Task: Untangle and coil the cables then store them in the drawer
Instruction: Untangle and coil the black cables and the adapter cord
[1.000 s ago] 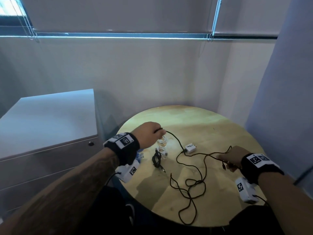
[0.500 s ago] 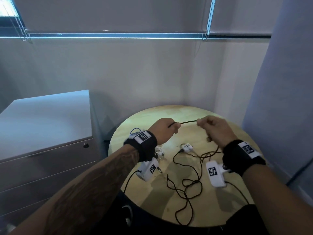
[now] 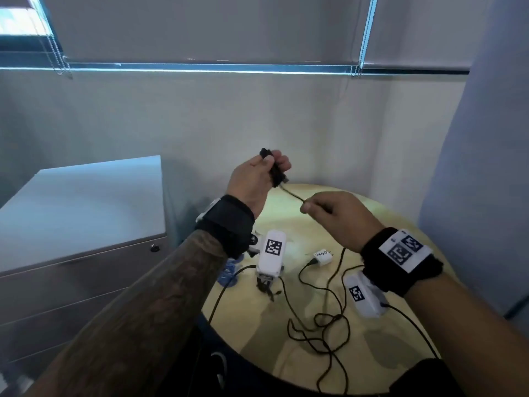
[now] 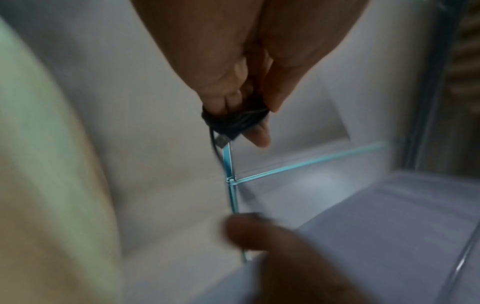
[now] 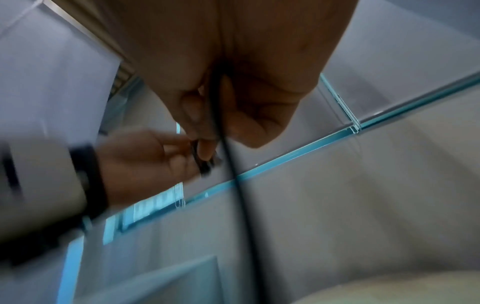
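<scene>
**Head view: cable winding under way above the surface**

Head view shows the left hand raised, fingers clamped on a small coiled bundle of black cable — its long axis roughly upright. From the bundle's lower end the strand slants down-right to the right hand, which pinches it. The loose remainder sprawls tangled near the surface's front edge, nearer the right hand.
</scene>
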A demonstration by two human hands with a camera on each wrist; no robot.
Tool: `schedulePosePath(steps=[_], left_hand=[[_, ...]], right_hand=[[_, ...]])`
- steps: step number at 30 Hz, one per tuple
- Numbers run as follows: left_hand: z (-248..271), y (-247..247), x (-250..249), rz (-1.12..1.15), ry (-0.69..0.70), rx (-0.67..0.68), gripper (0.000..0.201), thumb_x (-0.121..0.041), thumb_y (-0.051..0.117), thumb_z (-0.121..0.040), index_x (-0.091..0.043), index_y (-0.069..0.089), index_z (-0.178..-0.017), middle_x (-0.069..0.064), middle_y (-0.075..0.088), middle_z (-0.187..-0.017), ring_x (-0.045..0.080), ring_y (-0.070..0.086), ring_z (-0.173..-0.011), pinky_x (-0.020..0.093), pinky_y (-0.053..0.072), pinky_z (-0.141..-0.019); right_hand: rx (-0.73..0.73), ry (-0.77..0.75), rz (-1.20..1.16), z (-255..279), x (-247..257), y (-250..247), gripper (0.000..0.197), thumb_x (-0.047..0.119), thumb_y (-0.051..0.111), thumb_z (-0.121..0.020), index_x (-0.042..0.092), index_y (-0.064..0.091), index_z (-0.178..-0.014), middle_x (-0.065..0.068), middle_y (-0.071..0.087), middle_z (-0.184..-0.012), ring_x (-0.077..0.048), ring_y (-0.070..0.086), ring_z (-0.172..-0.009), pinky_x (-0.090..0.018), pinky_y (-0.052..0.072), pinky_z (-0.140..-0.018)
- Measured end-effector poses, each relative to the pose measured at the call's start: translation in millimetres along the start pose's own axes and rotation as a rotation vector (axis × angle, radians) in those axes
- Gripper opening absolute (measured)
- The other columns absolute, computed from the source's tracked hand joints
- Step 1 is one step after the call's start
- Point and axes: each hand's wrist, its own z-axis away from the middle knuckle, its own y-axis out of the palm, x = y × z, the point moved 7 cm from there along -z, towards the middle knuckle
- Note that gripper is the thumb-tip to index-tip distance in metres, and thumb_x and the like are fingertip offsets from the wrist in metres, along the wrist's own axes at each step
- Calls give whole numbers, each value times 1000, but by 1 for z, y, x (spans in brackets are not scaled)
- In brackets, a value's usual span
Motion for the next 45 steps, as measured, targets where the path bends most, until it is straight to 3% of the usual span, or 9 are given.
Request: schedulePosePath(steps=[6, 8, 15, 20, 23, 26, 32, 39, 45], left_hand=[[4, -6, 1, -730, 178, 89, 18, -1, 49, -99, -4, 66, -102, 2, 70, -84, 5, 67, -75, 22, 52, -77], [12, 5, 3, -828, 143, 181, 24, -10, 44, -102, -5, 67, -94, 4, 70, -79, 11, 65, -69, 26, 51, -71], [36, 33, 1, -109, -302, 325, 33, -14, 28, -99, 1, 56, -90, 8, 55, -75, 15, 49, -56, 30, 41, -69], [15, 7, -16, 303, -166, 133, 25, -9, 31, -97, -1, 54, -104, 8, 59, -88, 17, 58, -77, 35, 43, -93], [8, -17, -6, 127, -68, -41, 21, -4, 34, -101, -4, 56, -99, 10, 60, -89, 17, 64, -76, 37, 44, -92], [7, -38, 1, -371, 106, -143, 21, 1, 43, -99, -7, 62, -95, 8, 66, -83, 17, 67, -73, 34, 52, -77], [40, -6, 33, -770, -99, 272, 33, -23, 45, -101, -5, 68, -86, 5, 66, -72, 22, 57, -66, 35, 48, -69], [52, 14, 17, 203, -331, 264, 30, -16, 36, -90, 0, 61, -89, 8, 55, -76, 16, 49, -61, 32, 41, -79], [21, -43, 8, 174, -49, -97, 24, -9, 32, -102, -5, 54, -93, 7, 54, -85, 17, 57, -75, 28, 48, -81]], right_hand=[[37, 33, -318, -11, 34, -16, 18, 18, 58, -96, 9, 73, -96, -8, 53, -67, -12, 42, -50, -26, 48, -46], [-3, 40, -350, -21, 33, -23, 16, 15, 59, -96, 8, 72, -91, 4, 57, -60, -11, 41, -48, -26, 45, -47], [-175, -54, -169, -39, 14, -31, 18, 25, 58, -97, 20, 69, -84, -4, 62, -72, -8, 51, -64, -21, 39, -63], [90, 60, -114, -16, -4, 20, 21, 31, 52, -100, 25, 73, -98, 1, 57, -64, -10, 50, -57, -26, 43, -62], [159, 30, -85, -3, 7, 28, 22, 32, 56, -98, 19, 74, -95, -12, 66, -78, -27, 57, -70, -35, 50, -70], [169, -40, -73, -1, 27, 17, 23, 32, 62, -94, 15, 72, -82, -8, 61, -69, -14, 48, -60, -30, 41, -61], [-68, -61, -115, -22, 26, -24, 14, 21, 61, -95, 18, 68, -83, -10, 67, -80, -11, 52, -69, -17, 41, -64], [-25, -60, 59, -10, 1, 13, 26, 38, 45, -101, 27, 67, -112, -1, 70, -86, -22, 62, -77, -38, 52, -75], [277, -22, 168, 22, 1, 63, 26, 33, 44, -103, 18, 65, -103, 1, 65, -88, -21, 60, -82, -33, 47, -72]])
